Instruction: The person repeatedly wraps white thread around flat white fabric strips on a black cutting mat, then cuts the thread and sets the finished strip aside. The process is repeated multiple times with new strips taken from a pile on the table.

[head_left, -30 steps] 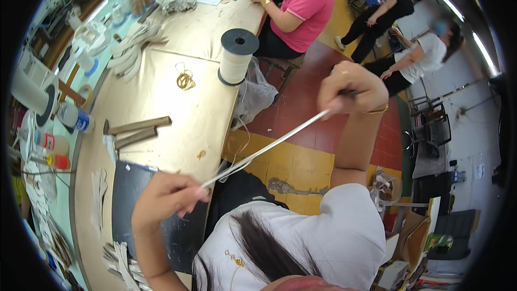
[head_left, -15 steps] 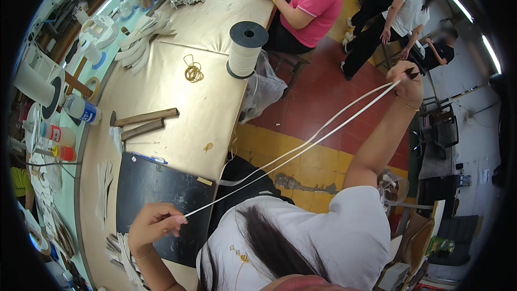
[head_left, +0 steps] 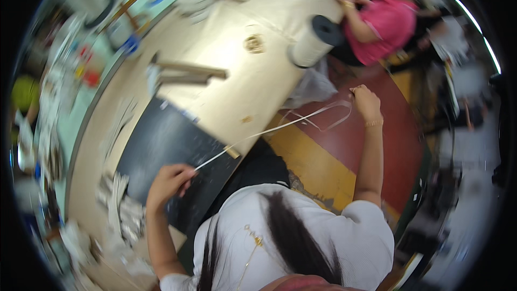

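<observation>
A thin white cord point(head_left: 259, 133) runs from my left hand point(head_left: 171, 182) up and to the right across the dark board point(head_left: 156, 153) and the table's edge. My left hand pinches it between thumb and fingers, above the board's near part. Toward the right, over the red floor, the cord slackens into a blurred, loose loop beside my right hand point(head_left: 367, 103). That hand is closed, its fingertips held together; the blur hides what is in them and whether the cord touches them.
On the table point(head_left: 269, 94) are a spool point(head_left: 312, 43) with black ends, hammers point(head_left: 191, 70), a small coil point(head_left: 253, 43) and bundled pale strips point(head_left: 126, 210). A person in pink point(head_left: 385, 29) sits beyond the spool. Bottles point(head_left: 91, 67) crowd the left.
My right hand has come down and inward, and the two taut strands have slackened into one strand and a loose loop. The dark pointed tool in that hand no longer shows. The view has turned.
</observation>
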The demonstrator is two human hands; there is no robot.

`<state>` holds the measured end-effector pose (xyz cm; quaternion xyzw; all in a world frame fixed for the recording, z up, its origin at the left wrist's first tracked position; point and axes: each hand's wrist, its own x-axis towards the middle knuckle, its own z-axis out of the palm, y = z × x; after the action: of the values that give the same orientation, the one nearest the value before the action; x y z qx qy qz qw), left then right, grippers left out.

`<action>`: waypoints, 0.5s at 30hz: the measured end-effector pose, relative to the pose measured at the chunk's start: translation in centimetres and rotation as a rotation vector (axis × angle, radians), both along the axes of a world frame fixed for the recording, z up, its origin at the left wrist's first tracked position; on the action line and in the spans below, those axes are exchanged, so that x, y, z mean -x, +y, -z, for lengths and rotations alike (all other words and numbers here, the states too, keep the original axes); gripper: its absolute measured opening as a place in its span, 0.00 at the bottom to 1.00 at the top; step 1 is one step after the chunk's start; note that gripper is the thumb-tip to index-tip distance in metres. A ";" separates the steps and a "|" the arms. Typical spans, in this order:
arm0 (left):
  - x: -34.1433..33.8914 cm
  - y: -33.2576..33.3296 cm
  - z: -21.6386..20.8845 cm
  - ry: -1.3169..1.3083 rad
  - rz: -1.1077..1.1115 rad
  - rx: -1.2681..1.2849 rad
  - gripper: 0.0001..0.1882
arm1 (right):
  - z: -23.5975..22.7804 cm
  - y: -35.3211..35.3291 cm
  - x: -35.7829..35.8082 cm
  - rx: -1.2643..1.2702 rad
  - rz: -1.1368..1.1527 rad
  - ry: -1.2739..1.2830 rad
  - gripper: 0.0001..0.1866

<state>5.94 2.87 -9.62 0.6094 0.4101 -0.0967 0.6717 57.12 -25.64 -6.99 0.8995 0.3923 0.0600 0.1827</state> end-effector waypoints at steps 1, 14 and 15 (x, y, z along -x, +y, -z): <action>0.2 -0.6 1.5 -0.049 0.016 -0.031 0.14 | -0.1 4.6 4.5 -0.252 -0.103 0.135 0.14; 2.7 -2.4 -3.9 -0.043 -0.049 -0.311 0.15 | 2.9 22.8 31.5 -0.022 -0.735 1.747 0.13; 3.1 -2.4 -4.0 -0.032 -0.068 -0.275 0.15 | 2.9 23.1 31.6 0.059 -0.628 1.820 0.12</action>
<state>2.80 0.52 -5.62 0.6829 0.4291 -0.0071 0.5912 25.54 -2.58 -9.93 0.4506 0.6080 -0.6244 -0.1933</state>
